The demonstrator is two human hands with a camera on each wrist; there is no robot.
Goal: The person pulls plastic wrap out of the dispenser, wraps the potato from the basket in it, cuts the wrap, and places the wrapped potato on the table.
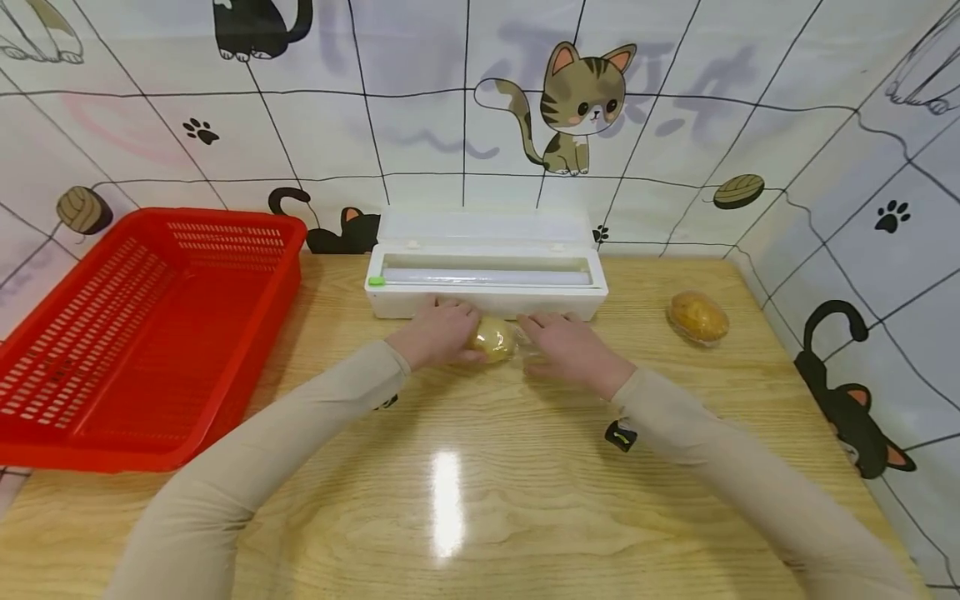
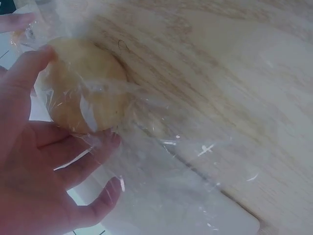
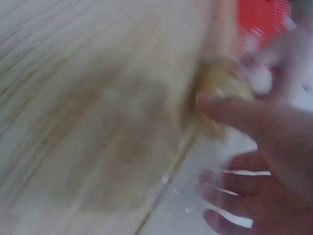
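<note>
A round, yellowish, potato-like piece of food (image 1: 493, 338) sits on the table in clear plastic wrap (image 2: 171, 142). My left hand (image 1: 444, 332) holds it from the left. In the left wrist view the thumb is on one side, fingers on the other, and loose film spreads past the fingertips. My right hand (image 1: 564, 343) is at its right side with the film's loose end at the fingers. The blurred right wrist view shows the right thumb (image 3: 230, 111) over the food and the other fingers spread by the film.
Behind my hands stands a white wrap dispenser (image 1: 487, 302), lid raised, with a film roll (image 1: 487, 277) inside. A red plastic basket (image 1: 281, 312) is at the left. Another wrapped yellow piece (image 1: 697, 317) lies at the right. Cat-patterned sheeting (image 1: 420, 133) borders the table.
</note>
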